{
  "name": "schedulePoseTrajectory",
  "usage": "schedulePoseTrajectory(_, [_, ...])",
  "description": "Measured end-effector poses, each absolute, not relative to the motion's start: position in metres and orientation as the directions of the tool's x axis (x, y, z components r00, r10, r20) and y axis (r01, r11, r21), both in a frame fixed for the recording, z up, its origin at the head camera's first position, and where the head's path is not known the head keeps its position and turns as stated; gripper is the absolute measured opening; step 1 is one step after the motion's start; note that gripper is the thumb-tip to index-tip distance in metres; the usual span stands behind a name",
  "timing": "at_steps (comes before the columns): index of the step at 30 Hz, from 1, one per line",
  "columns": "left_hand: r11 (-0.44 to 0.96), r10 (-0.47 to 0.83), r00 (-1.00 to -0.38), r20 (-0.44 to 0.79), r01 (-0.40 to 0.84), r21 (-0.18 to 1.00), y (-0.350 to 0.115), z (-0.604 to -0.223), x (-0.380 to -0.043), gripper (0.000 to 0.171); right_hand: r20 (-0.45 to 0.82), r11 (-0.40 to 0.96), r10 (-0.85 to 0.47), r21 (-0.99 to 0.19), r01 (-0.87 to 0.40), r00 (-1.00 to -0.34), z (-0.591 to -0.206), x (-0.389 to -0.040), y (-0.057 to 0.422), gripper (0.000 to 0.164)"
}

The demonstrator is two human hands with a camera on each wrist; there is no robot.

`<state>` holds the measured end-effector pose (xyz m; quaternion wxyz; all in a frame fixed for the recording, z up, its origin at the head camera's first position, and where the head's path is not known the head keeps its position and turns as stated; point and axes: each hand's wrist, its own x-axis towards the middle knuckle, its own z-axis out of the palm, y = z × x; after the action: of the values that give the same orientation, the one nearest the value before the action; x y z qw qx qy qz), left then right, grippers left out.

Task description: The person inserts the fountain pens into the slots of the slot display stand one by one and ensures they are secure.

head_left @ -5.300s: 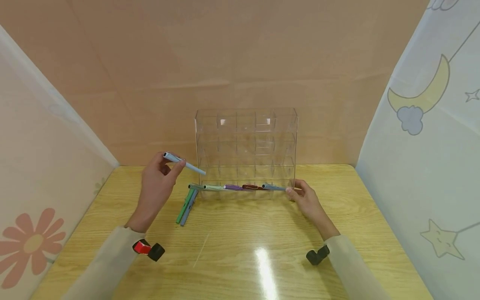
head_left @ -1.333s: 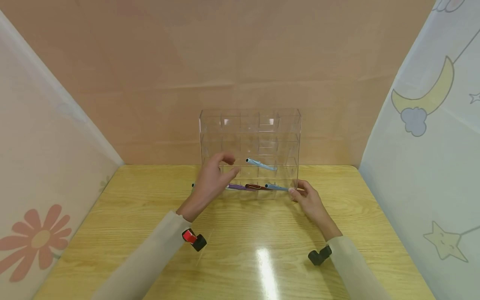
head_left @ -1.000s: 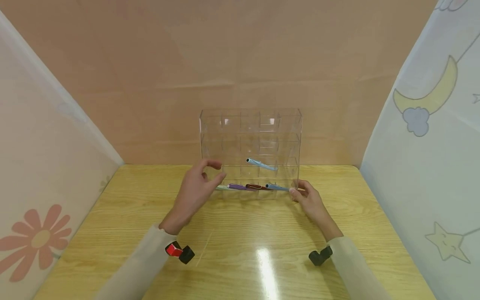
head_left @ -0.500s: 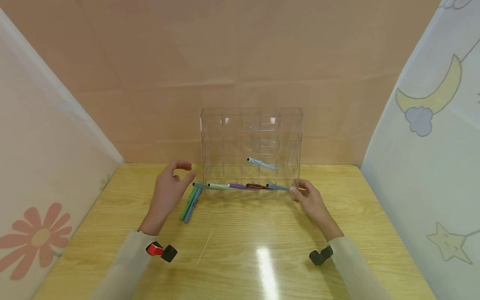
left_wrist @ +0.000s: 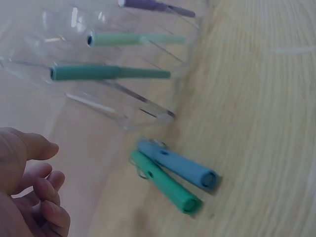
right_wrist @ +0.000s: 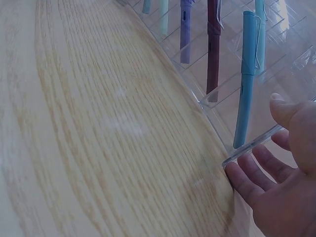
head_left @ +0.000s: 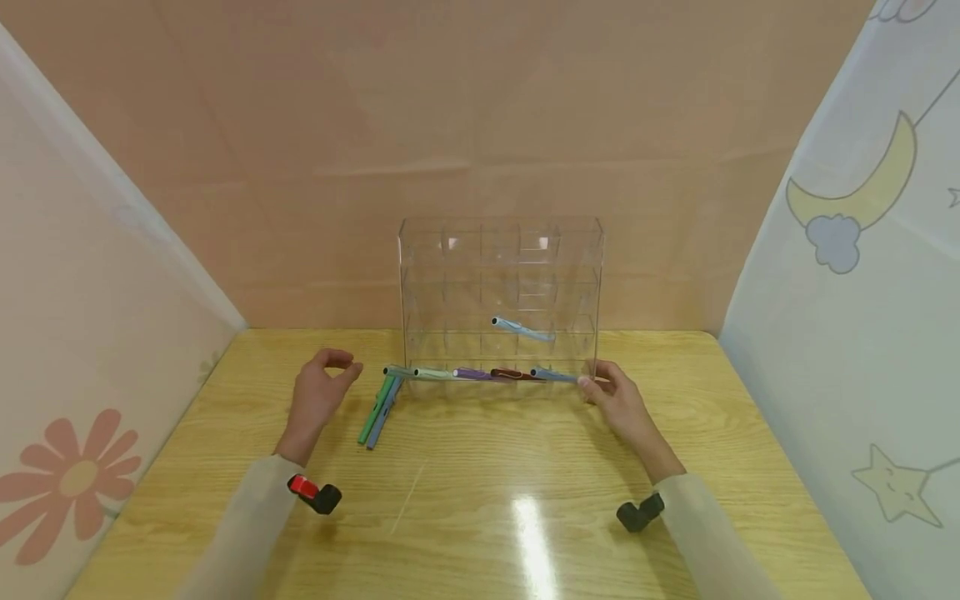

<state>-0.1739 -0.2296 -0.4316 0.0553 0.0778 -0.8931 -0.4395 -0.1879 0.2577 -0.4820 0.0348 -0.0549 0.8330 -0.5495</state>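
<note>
My left hand (head_left: 318,396) hovers over the table's left side, fingers loosely curled, holding nothing. Nearest to it lie a green pen (left_wrist: 165,180) and a grey-blue pen (left_wrist: 180,163), side by side on the wood. At the rack's right end, my right hand (head_left: 622,408) grips the lower side panel, thumb inside and fingers outside. The clear acrylic pen rack (head_left: 498,268) stands upright. Along its bottom tier sit a teal pen (head_left: 397,371), a pale green pen (head_left: 433,374), a purple pen (head_left: 472,374), a dark red pen (head_left: 517,374) and a blue pen (right_wrist: 247,74). One tier higher rests a light blue pen (head_left: 523,329).
The wooden table (head_left: 480,500) ends at an orange-brown backdrop (head_left: 480,108) close behind the rack. Printed white cloths hang at both sides, with a flower (head_left: 71,483) on the left and a moon (head_left: 858,200) on the right.
My left hand carried the light blue pen to the rack's second tier from the bottom, let go, then drew back left and lowered. My right hand has stayed at the rack's side.
</note>
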Motion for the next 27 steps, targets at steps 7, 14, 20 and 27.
schedulePoseTrajectory(7, [0.596, -0.177, -0.983, -0.055, -0.152, 0.789, -0.226, -0.463, -0.191, 0.039, -0.006, 0.386, -0.130, -0.921, -0.045, -0.992, -0.482, -0.185, 0.258, 0.068])
schedulePoseTrajectory(14, [0.621, -0.153, -0.981, -0.118, -0.188, 0.761, -0.213, -0.473, -0.203, 0.036, -0.006, 0.364, -0.133, -0.930, -0.043, -0.991, -0.482, -0.185, 0.257, 0.065])
schedulePoseTrajectory(20, [0.671, -0.130, -0.982, -0.135, -0.187, 0.718, -0.208, -0.478, -0.208, 0.035, -0.007, 0.352, -0.135, -0.935, -0.041, -0.991, -0.481, -0.185, 0.256, 0.065])
schedulePoseTrajectory(27, [0.729, -0.113, -0.984, -0.135, -0.175, 0.662, -0.207, -0.479, -0.211, 0.035, -0.002, 0.352, -0.131, -0.935, -0.044, -0.991, -0.480, -0.185, 0.255, 0.064])
